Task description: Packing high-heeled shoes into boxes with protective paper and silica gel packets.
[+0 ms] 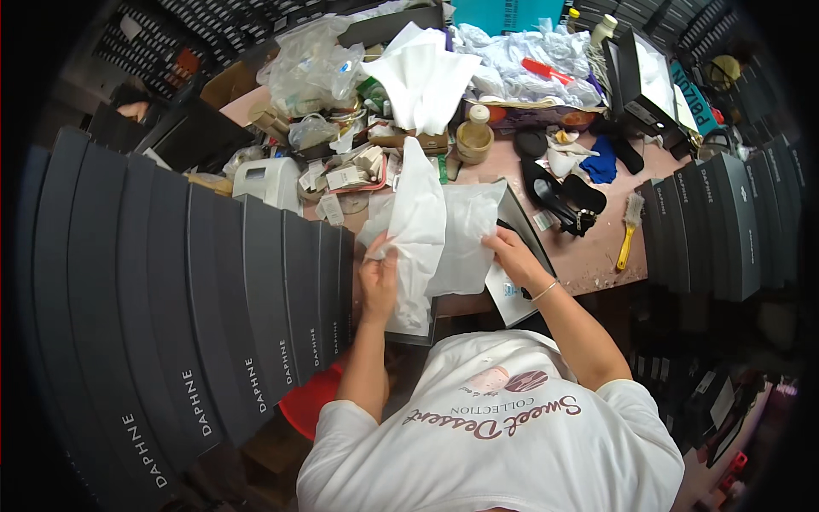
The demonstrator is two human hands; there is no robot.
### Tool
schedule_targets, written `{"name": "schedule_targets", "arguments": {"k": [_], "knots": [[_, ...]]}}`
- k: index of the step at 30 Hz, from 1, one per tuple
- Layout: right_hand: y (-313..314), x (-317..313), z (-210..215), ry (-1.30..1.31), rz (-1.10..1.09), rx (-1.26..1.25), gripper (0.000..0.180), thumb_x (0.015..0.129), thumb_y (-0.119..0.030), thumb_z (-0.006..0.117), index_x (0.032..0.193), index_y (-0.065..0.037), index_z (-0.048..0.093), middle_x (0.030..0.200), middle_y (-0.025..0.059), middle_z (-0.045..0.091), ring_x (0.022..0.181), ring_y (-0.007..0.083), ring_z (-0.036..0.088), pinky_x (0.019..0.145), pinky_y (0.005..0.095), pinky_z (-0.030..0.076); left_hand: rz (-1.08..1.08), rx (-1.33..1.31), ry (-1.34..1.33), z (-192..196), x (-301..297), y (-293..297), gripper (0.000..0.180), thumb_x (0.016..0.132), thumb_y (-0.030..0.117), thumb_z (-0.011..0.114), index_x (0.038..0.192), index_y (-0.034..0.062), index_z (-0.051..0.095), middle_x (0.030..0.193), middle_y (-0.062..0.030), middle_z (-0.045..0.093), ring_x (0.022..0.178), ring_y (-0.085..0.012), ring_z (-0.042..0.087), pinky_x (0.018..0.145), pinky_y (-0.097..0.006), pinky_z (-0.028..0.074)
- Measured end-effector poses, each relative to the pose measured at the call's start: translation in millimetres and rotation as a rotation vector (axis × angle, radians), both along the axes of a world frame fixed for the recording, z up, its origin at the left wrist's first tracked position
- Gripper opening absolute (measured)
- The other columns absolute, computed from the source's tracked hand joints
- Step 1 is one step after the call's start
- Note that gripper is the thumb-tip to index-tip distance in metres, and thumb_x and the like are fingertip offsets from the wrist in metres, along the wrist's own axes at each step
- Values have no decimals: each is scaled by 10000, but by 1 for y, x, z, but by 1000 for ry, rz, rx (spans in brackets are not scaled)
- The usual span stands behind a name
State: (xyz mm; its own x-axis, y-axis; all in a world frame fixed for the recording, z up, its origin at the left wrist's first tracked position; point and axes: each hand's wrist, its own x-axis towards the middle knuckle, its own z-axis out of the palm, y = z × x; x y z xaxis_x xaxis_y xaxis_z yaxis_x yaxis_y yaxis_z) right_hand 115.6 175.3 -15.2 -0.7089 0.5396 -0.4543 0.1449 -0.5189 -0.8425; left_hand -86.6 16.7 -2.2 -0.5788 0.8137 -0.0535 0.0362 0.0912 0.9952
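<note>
My left hand (378, 277) pinches a crumpled sheet of white tissue paper (418, 222), which stands up in a tall fold. Beside it, the fingers of my right hand (514, 256) are closed on the edge of a translucent white bag or sheet (467, 243). The two white pieces overlap, so where one ends is partly hidden. Beneath them is an open shoe box (531, 232) with dark edges and a white inner side; something black shows inside, mostly covered. A black heeled shoe (559, 196) with a decorated strap lies past my right hand.
Tall rows of dark shoe boxes (162, 299) flank my left, with more boxes (717, 226) at the right. A yellow-handled brush (629, 235), a blue cloth (601, 160), a bottle of yellowish liquid (474, 136) and a carton of crumpled paper (529, 115) are on the table.
</note>
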Motion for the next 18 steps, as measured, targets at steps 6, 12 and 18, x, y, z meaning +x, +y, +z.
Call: {"name": "schedule_targets", "arguments": {"k": [6, 12, 18], "knots": [[-45, -6, 50, 87, -147, 107, 568, 873, -226, 642, 1326, -9, 376, 1228, 26, 529, 1046, 92, 525, 888, 267, 452, -485, 198, 703, 56, 68, 24, 422, 805, 207, 662, 1164, 1, 579, 1299, -189, 485, 1236, -296, 436, 1029, -406, 335], [-63, 62, 92, 302, -176, 60, 319, 872, -132, 630, 1143, 16, 549, 1050, 5, 599, 943, 57, 528, 829, 233, 448, -181, 344, 367, 69, 62, -5, 523, 858, 363, 617, 1143, -71, 562, 1227, -212, 523, 1167, -313, 489, 999, -417, 370], [-67, 119, 124, 352, -15, 371, 320, 866, -185, 637, 1118, -12, 543, 991, 6, 582, 910, 56, 499, 787, 242, 441, -534, 384, 408, 121, 135, 18, 945, 711, 661, 639, 1294, -55, 436, 1301, -223, 450, 1224, -337, 444, 1005, -431, 354]]}}
